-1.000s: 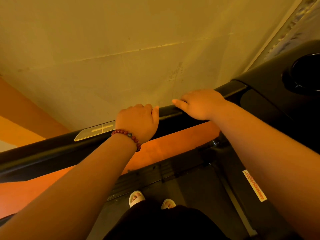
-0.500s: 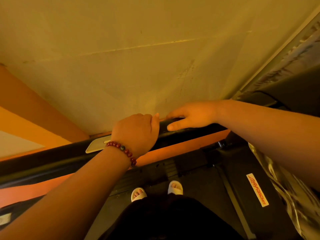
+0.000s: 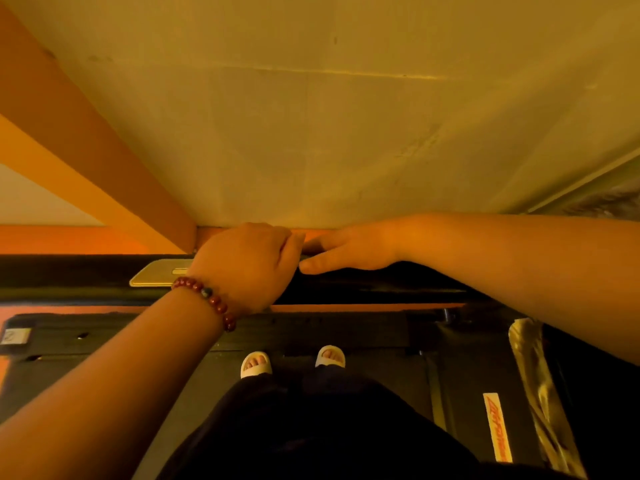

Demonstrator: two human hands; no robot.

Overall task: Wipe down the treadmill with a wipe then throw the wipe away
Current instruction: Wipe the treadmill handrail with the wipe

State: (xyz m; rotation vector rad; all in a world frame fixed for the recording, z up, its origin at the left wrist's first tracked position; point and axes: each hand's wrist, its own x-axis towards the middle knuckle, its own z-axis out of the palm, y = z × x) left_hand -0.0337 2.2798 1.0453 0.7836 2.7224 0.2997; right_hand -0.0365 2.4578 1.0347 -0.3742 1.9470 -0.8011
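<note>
Head view, only one available: person is standing on the treadmill [image 3: 377,336], sandals [image 3: 256,364] planted on its deck, and leaning both arms over the black handrail [image 3: 398,287] that is running across the frame in front of the wall [image 3: 346,133]. Left hand [image 3: 250,268] is wrapping its fingers over the rail's top, just right of the metal sensor plate [image 3: 157,276], bracelet [image 3: 209,299] on the wrist; my read is that it's clamping for leverage or bearing down on the rail. Right hand [image 3: 348,252] is lying flatter, fingers straight along the rail and pointing at the left hand, tips touching it. Wipe isn't showing anywhere; it's probably pinned under one palm, can't tell which. Judging by the pose, the rail-wiping step is underway and the disposal step isn't started.
</note>
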